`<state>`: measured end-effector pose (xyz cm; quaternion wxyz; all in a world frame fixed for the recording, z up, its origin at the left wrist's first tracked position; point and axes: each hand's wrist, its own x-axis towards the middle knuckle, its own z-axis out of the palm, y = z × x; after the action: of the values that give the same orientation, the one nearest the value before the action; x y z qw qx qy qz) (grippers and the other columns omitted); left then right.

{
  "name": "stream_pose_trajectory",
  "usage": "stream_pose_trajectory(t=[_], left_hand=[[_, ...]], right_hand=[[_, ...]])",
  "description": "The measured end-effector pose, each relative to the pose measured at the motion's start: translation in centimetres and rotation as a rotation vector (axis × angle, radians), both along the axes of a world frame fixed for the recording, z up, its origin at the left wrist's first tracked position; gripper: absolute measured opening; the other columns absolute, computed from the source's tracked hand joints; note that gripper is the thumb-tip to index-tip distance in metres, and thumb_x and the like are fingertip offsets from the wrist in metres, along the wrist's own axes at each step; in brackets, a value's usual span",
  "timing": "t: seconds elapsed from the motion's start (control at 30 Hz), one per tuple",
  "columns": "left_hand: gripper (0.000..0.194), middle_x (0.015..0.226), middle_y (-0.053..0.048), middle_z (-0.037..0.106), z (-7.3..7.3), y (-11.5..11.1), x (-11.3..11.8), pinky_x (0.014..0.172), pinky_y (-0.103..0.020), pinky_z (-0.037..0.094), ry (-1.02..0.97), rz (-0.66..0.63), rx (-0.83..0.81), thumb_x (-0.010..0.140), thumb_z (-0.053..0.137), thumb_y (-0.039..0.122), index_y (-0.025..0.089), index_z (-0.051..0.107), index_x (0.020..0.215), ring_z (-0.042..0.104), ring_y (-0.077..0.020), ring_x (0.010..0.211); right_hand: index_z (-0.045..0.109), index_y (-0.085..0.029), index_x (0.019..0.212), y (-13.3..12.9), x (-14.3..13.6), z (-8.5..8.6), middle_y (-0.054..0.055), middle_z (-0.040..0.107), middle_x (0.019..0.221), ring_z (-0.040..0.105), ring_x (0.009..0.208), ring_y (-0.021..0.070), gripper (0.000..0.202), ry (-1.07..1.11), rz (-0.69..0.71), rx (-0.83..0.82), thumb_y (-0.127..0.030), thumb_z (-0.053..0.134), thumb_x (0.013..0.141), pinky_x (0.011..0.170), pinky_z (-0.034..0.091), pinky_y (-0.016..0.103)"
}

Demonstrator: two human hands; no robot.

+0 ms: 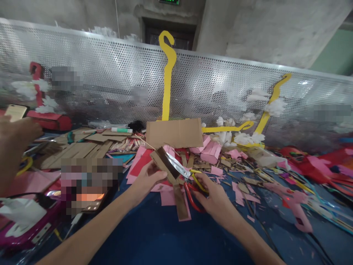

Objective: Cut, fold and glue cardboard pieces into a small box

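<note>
I see the left hand pinching a brown cardboard piece between thumb and fingers, while the right hand grips the red and yellow handles of the scissors. I judge the cardboard light, fairly stiff, not slippery and easily creased, best held by its near edge, clear of the blades; the scissors should feel rigid and heavier, best taken by the handles. The cardboard sits just beyond the left hand, above the table, blades alongside, though blur leaves me unsure whether they touch it.
</note>
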<state>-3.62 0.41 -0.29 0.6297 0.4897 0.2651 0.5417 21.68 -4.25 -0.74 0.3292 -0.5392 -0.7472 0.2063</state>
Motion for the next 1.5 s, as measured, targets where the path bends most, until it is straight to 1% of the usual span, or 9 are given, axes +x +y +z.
stream_pose_trajectory(t=[0.13, 0.3, 0.5, 0.73, 0.87, 0.97, 1.2, 1.37, 1.5], left_hand=[[0.034, 0.101, -0.011, 0.074, 0.0, 0.0, 0.0, 0.092, -0.043, 0.055, 0.000, 0.000, 0.020, 0.077, 0.083, 0.023, 0.016, 0.070, 0.106, 0.070, -0.0276, 0.096], [0.034, 0.106, -0.010, 0.074, -0.8, 0.3, -0.2, 0.089, -0.039, 0.056, 0.046, 0.022, 0.018, 0.077, 0.083, 0.024, 0.018, 0.072, 0.109, 0.069, -0.0272, 0.099], [0.037, 0.108, -0.013, 0.074, -1.1, 0.1, -0.1, 0.076, -0.037, 0.055, 0.094, 0.000, 0.018, 0.077, 0.082, 0.023, 0.019, 0.071, 0.112, 0.070, -0.0281, 0.093], [0.039, 0.100, -0.010, 0.074, -0.6, -0.3, 0.1, 0.073, -0.035, 0.053, 0.129, -0.023, 0.021, 0.076, 0.084, 0.030, 0.020, 0.070, 0.110, 0.068, -0.0247, 0.086], [0.040, 0.106, -0.010, 0.073, -0.8, -0.1, 0.0, 0.074, -0.035, 0.052, 0.138, -0.021, 0.015, 0.077, 0.083, 0.032, 0.019, 0.069, 0.112, 0.068, -0.0244, 0.088], [0.039, 0.103, -0.011, 0.073, -0.9, 0.0, 0.0, 0.074, -0.036, 0.052, 0.120, -0.015, 0.008, 0.076, 0.084, 0.032, 0.019, 0.069, 0.109, 0.068, -0.0248, 0.087], [0.043, 0.109, -0.012, 0.072, -1.1, 0.0, 0.0, 0.082, -0.041, 0.055, 0.121, -0.005, 0.001, 0.074, 0.086, 0.036, 0.019, 0.070, 0.110, 0.069, -0.0291, 0.096], [0.043, 0.111, -0.013, 0.072, -1.0, -0.1, -0.1, 0.086, -0.043, 0.056, 0.158, 0.000, -0.010, 0.077, 0.084, 0.037, 0.019, 0.070, 0.113, 0.069, -0.0296, 0.099], [0.037, 0.108, -0.012, 0.073, -1.1, -0.1, -0.1, 0.079, -0.039, 0.056, 0.173, 0.032, -0.025, 0.075, 0.084, 0.034, 0.020, 0.071, 0.108, 0.070, -0.0289, 0.096]], right_hand=[[0.054, -0.026, 0.134, 0.1, 0.0, -0.4, 0.008, 0.072, 0.125, 0.070, 0.115, 0.0273, 0.043, 0.018, -0.005, 0.000, -0.020, 0.058, 0.092, 0.098, 0.053, 0.043], [0.060, -0.024, 0.118, 0.2, -0.3, -0.4, 0.006, 0.073, 0.113, 0.071, 0.103, 0.0263, 0.033, -0.012, -0.066, 0.055, -0.023, 0.065, 0.086, 0.089, 0.054, 0.038], [0.057, -0.025, 0.127, 0.1, -0.2, -0.7, 0.009, 0.069, 0.123, 0.067, 0.113, 0.0280, 0.044, -0.017, -0.092, 0.110, -0.023, 0.066, 0.084, 0.095, 0.053, 0.040], [0.054, -0.026, 0.132, -0.2, -0.3, -0.3, 0.009, 0.066, 0.126, 0.063, 0.118, 0.0278, 0.044, -0.024, -0.030, 0.128, -0.020, 0.062, 0.089, 0.100, 0.051, 0.042], [0.056, -0.026, 0.130, -0.1, -0.5, -0.1, 0.009, 0.068, 0.127, 0.064, 0.120, 0.0280, 0.039, 0.005, -0.008, 0.116, -0.020, 0.060, 0.091, 0.101, 0.050, 0.042], [0.055, -0.026, 0.132, -0.1, -0.6, 0.1, 0.008, 0.071, 0.126, 0.068, 0.116, 0.0268, 0.040, 0.032, 0.002, 0.058, -0.020, 0.059, 0.092, 0.099, 0.052, 0.040], [0.056, -0.027, 0.132, -0.4, -0.8, 0.6, 0.006, 0.075, 0.124, 0.071, 0.113, 0.0258, 0.043, 0.027, -0.023, 0.025, -0.020, 0.059, 0.090, 0.094, 0.055, 0.038], [0.058, -0.027, 0.131, -0.3, -0.6, 0.2, 0.007, 0.075, 0.124, 0.071, 0.113, 0.0260, 0.040, 0.025, -0.035, 0.023, -0.021, 0.057, 0.092, 0.094, 0.054, 0.038], [0.057, -0.026, 0.128, 0.0, -0.6, -0.3, 0.006, 0.075, 0.123, 0.071, 0.113, 0.0254, 0.038, 0.034, -0.048, 0.022, -0.021, 0.059, 0.090, 0.096, 0.054, 0.039]])
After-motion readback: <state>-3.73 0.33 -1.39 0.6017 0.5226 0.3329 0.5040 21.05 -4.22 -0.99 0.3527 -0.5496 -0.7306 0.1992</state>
